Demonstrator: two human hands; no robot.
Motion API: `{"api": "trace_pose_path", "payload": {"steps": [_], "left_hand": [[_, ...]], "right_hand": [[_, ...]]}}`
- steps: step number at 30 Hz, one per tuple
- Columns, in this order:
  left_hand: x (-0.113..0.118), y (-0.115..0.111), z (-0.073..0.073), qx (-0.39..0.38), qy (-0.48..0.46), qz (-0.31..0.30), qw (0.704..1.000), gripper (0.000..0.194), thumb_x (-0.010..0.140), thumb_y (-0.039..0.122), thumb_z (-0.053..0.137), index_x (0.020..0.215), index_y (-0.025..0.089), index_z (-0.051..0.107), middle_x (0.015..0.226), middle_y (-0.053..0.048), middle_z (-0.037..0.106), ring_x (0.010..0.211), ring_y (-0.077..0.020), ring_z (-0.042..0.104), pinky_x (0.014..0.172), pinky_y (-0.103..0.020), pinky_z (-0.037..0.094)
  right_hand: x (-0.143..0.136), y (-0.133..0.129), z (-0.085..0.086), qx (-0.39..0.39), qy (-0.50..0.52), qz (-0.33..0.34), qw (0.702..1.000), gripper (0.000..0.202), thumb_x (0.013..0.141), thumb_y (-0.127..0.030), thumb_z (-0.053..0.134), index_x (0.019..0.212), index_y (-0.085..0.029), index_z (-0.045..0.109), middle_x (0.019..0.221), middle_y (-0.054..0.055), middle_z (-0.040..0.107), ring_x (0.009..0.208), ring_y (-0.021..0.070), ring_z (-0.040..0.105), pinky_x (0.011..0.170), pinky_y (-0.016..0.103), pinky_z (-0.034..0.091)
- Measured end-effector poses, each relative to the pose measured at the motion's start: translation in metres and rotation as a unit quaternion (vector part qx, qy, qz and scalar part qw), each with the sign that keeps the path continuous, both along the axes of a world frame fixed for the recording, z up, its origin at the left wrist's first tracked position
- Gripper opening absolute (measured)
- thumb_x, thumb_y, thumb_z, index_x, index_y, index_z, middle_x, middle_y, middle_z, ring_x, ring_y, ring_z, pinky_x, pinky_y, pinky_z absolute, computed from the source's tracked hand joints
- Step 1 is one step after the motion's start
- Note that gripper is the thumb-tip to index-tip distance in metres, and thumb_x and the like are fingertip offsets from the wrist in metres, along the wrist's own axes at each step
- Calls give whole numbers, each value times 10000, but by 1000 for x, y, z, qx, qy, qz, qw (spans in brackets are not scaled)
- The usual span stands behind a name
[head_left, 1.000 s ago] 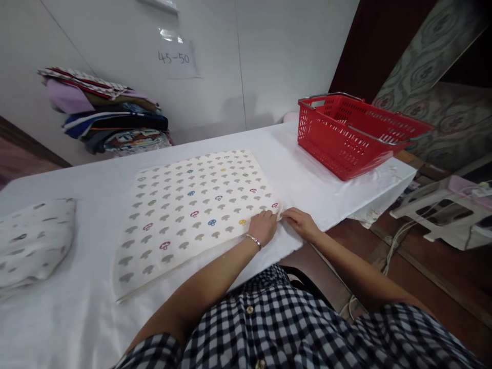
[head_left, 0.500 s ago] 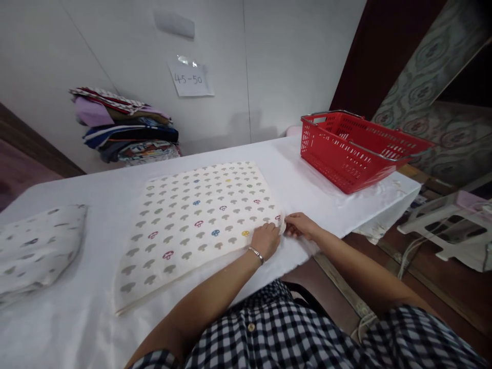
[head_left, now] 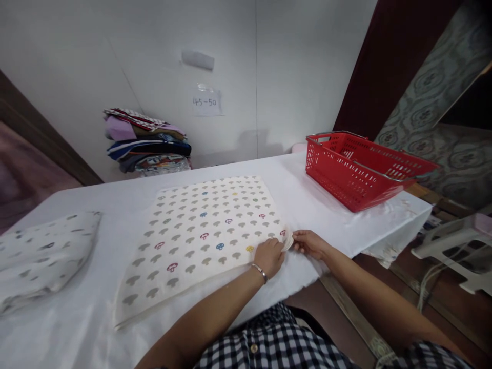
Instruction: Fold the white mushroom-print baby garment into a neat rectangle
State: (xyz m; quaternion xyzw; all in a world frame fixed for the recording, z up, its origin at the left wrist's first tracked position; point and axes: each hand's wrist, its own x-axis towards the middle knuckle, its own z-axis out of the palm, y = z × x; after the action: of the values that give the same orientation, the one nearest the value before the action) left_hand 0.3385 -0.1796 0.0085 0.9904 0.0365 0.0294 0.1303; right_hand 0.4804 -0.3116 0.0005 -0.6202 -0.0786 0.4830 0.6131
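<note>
A cream cloth [head_left: 215,225] printed with grey and coloured mushrooms lies flat, folded in layers, on the white-covered table. My left hand [head_left: 270,257], with a bracelet at the wrist, rests on its near right corner, fingers bent and pressed together on the fabric; whether they grip a layer is hidden. At that same corner my right hand [head_left: 309,244] pinches the cloth's edge, where several layers curl up. Another folded patterned cloth [head_left: 49,256] lies at the left.
A red basket [head_left: 357,174] stands at the table's back right. Stacked folded clothes [head_left: 149,143] sit behind the table at the left, below a paper sign [head_left: 206,102] on the wall. A white plastic stool [head_left: 457,246] is at the right.
The view has shifted, so the table and everything on it sit lower in the picture. The cloth's corner between my hands is now lifted and fanned out more.
</note>
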Motion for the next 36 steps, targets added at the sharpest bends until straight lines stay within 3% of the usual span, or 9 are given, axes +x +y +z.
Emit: {"api": "trace_pose_path", "payload": {"steps": [9, 15, 21, 25, 28, 31, 36], "left_hand": [[0, 0, -2, 20, 2, -26, 999, 173, 854, 257, 472, 984, 189, 566, 1040, -63, 585, 980, -210, 530, 774, -327, 441], [0, -1, -1, 20, 4, -24, 1000, 184, 867, 261, 459, 987, 181, 573, 1039, -70, 586, 984, -211, 529, 777, -330, 441], [1, -4, 5, 20, 39, -24, 999, 218, 900, 228, 386, 980, 167, 580, 1038, -79, 588, 995, -208, 526, 781, -336, 430], [2, -4, 3, 24, 28, -28, 999, 211, 899, 227, 394, 982, 162, 577, 1026, -82, 590, 988, -212, 526, 773, -345, 425], [2, -4, -2, 34, 12, -42, 998, 192, 896, 220, 409, 971, 161, 575, 1012, -81, 593, 978, -209, 526, 767, -345, 420], [5, -5, -10, 49, -10, -49, 998, 189, 902, 215, 406, 953, 154, 577, 976, -78, 598, 956, -203, 525, 758, -341, 417], [5, -9, -18, 73, -41, -57, 995, 156, 894, 222, 431, 934, 158, 567, 933, -63, 591, 933, -198, 515, 717, -320, 410]], "right_hand": [[3, 9, 0, -46, -55, 10, 997, 39, 761, -179, 576, 757, -143, 589, 588, 19, 641, 450, 87, 569, 314, 136, 310], [3, 3, 2, -16, -68, -5, 998, 85, 745, -136, 591, 819, -121, 628, 521, -5, 599, 419, 57, 501, 363, 132, 344], [2, -8, -3, 7, -42, -9, 999, 150, 769, -142, 586, 908, -112, 636, 561, 4, 618, 451, 60, 523, 394, 135, 381], [5, -9, -1, 10, -9, 3, 1000, 162, 783, -178, 599, 933, -118, 623, 700, 40, 667, 547, 77, 591, 438, 142, 424], [7, -4, 5, -25, -10, 19, 999, 266, 844, -370, 554, 915, -120, 606, 754, 72, 673, 583, 104, 615, 431, 162, 435], [7, 7, 9, -74, -65, 36, 995, 393, 814, -513, 552, 891, -129, 588, 661, 49, 642, 518, 114, 592, 384, 177, 413], [0, 17, 10, -138, -181, 47, 973, 450, 699, -418, 697, 1027, -143, 559, 524, -22, 570, 436, 124, 547, 387, 215, 441]]}}
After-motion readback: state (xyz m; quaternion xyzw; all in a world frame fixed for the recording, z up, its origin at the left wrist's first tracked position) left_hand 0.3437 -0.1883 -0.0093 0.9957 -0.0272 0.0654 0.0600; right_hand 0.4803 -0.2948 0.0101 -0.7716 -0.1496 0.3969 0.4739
